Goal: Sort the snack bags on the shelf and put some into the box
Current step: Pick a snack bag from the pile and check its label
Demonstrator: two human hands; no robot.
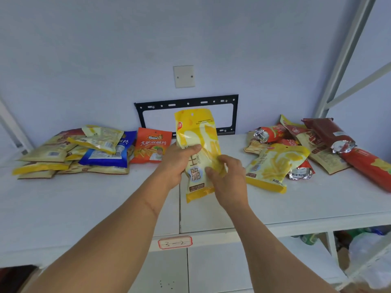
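Observation:
A tall yellow snack bag (pixel 197 134) stands upright above the middle of the white shelf (pixel 88 199). My left hand (pixel 176 163) grips its left edge, thumb across the front. My right hand (pixel 229 178) pinches its lower right edge. To the left lies a pile of yellow and beige bags (pixel 63 153) with a blue bag (pixel 110 154) on it and an orange bag (pixel 152 148) beside it. On the right lies another yellow bag (pixel 275 166) among red and beige bags (pixel 325 142). No box is in view.
A black metal bracket (pixel 186 103) and a white wall plate (pixel 184 76) sit on the wall behind the shelf. Shelf uprights (pixel 347 51) rise at the right. A label (pixel 175 242) marks the shelf's front edge. Bags and plastic (pixel 364 248) fill the lower level at right.

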